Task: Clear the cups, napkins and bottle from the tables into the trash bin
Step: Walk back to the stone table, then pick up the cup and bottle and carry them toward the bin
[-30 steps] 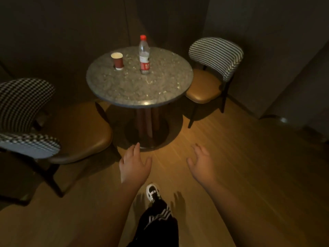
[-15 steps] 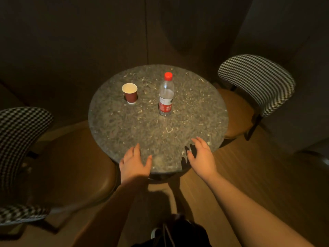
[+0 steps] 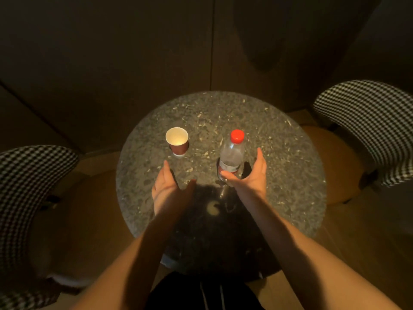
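A: What differs from half a second ago?

B: Then both hands hung flat at the near edge of the table (image 3: 290,198), palms down. Now they have come forward over the top and turned on edge. The view has also closed in and looks more steeply down.

A: Start nearest. What are the hands doing?

B: The left hand (image 3: 166,186) is spread, fingers straight, thumb out, holding nothing, just short of the cup (image 3: 177,140). The right hand (image 3: 250,175) is also released, palm facing left, cupped beside the bottle (image 3: 231,156). Its thumb lies at the bottle's base on the near side and its fingers rise along the right side. Whether the thumb touches the plastic I cannot tell; nothing is gripped.

A: How do the two things stand?

B: Both upright near the middle of the table, the cup towards the left edge, the bottle towards the right, well apart. The bottle's long axis runs straight up, red cap on top; it is clear plastic with a red and white label low down. The cup is paper, dark red outside, white inside, mouth upward, tapering to its foot.

A: And the table itself?

B: Round, grey speckled stone, polished enough to show a glare spot near the front edge. A chair (image 3: 366,121) with a checked fabric back and tan seat stands at its right edge, another chair (image 3: 29,175) like it at the left.
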### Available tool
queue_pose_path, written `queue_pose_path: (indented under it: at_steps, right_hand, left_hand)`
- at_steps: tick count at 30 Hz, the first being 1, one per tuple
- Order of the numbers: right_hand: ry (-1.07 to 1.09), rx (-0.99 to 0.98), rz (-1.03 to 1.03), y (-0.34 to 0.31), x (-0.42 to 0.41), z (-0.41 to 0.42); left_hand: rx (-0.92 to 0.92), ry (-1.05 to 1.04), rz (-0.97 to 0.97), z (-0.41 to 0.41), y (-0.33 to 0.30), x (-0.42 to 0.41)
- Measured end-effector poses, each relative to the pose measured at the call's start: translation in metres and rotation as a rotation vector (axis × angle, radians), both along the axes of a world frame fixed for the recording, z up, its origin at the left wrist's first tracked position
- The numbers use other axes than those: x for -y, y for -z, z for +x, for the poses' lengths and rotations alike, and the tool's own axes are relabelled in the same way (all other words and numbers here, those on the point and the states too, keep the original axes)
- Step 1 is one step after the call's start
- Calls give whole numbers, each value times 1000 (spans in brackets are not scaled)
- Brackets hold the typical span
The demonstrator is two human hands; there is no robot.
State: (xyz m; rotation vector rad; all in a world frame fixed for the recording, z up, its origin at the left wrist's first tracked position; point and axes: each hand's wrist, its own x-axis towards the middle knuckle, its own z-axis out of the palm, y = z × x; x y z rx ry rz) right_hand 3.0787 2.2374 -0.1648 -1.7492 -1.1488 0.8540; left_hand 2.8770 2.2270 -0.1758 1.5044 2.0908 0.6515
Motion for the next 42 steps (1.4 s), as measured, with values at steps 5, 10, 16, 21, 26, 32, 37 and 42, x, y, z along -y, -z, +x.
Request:
queue_pose_path:
  at_steps: [5,10,16,21,26,32,37,42]
  right_hand:
    - [61,6,70,10,-33,-18]
    - [157,-41,91,17,-45,-28]
    - [223,-32,122,23,-39,-34]
    - [273,14,119,21,-37,-40]
    - [447,3,143,14,-12,-36]
    - [752,54,140,3,77,-6]
    - [1039,110,120,-4,183,12]
    - [1319,110,122,-2,297,0]
  left_hand:
    - [169,-96,134,-14,2,-44]
    - [155,23,147,-30,12,-104]
    - [297,115,127,-36,36,-156]
    - [267,175,190,-40,42,-168]
    - [387,408,259,-18,17,-147]
    - [411,728,157,48,8,-74]
    - [398,997,-8,111,6,-11]
    - [381,1289,9,163,-6,76]
